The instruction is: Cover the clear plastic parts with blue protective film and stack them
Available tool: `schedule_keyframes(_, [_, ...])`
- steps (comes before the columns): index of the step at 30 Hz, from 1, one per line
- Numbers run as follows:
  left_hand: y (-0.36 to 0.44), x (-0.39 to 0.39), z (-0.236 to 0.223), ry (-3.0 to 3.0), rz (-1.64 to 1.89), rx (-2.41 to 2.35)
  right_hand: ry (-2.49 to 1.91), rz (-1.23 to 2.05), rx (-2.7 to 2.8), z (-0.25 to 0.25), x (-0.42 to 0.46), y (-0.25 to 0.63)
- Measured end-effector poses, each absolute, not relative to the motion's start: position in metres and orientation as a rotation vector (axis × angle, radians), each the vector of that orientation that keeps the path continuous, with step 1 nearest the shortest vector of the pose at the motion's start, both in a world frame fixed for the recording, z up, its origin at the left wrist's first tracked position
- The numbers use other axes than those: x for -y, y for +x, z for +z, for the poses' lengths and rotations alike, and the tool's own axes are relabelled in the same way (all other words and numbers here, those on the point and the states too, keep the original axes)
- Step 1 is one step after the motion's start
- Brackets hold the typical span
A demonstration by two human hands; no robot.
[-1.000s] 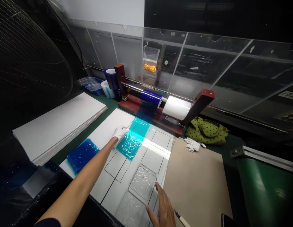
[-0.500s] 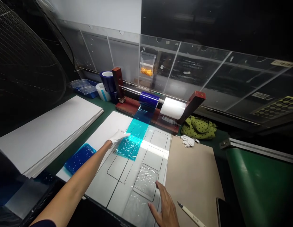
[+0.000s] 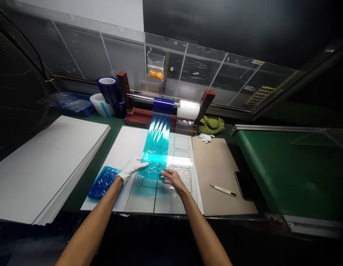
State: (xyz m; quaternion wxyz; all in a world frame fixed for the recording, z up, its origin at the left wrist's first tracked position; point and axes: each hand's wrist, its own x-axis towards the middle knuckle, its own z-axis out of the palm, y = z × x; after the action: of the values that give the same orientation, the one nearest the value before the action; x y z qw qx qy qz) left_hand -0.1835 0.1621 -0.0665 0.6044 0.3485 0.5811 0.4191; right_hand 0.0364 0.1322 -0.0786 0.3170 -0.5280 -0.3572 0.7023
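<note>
Head-worn view, close above the left hand [image 3: 131,169] and right hand [image 3: 174,180], facing forward and down.

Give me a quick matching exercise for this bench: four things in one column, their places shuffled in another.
Things:
1. gloved left hand
2. craft knife
3. white gloves
4. blue film roll

Places:
A. beside the white roll
B. at the edge of the teal film
C. next to the olive bag
D. on the tan board, beside a black phone

Pairs: 1-B, 2-D, 3-C, 4-A
</note>
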Motion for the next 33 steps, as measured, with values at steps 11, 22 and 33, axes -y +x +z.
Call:
schedule_keyframes(11, [-0.199,-0.048,-0.075,0.880,0.773,-1.459,-1.445,1.768,0.765,-0.110,-0.011,0.009])
schedule_keyframes(22, [-0.199,0.035,-0.128,0.781,0.658,-1.399,-1.543,1.708,0.643,-0.155,0.052,0.005])
schedule_keyframes(33, [-0.190,0.039,-0.154,0.712,0.695,-1.547,-1.604,1.667,0.674,-0.173,0.058,0.007])
